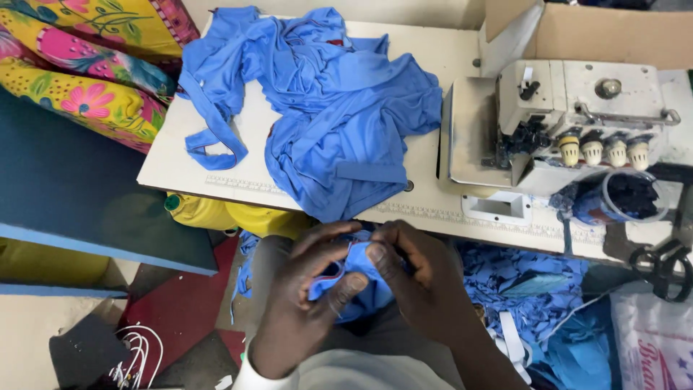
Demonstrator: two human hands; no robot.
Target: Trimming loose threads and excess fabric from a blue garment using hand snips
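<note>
Two hands meet just below the near edge of the surface (447, 54), both pinching one small piece of blue cloth (355, 278). The left hand (299, 310) holds the piece from the side, thumb and fingers closed in a narrow grip on its edge, where a thin red line shows. The right hand (419, 282) closes on the top of the same piece, its thumb pressing the fold against the fingertips. The cloth sits over the person's lap, between the two palms.

Beside the right hand, lower down, lies a heap of blue offcuts (527, 278) with a few white strips among them. Off to the left, a red mat (184, 303) covers part of the floor, and white wires (137, 354) lie near it.

Farther off, on the surface, a large pile of blue fabric (339, 108) spreads out, with a loose blue band (213, 137) looping toward its left edge. To the right stands a white overlock sewing machine (577, 115) with four pale knobs. Black scissors (664, 267) hang at the right edge. At the far left lies bright flowered cloth (86, 65).
</note>
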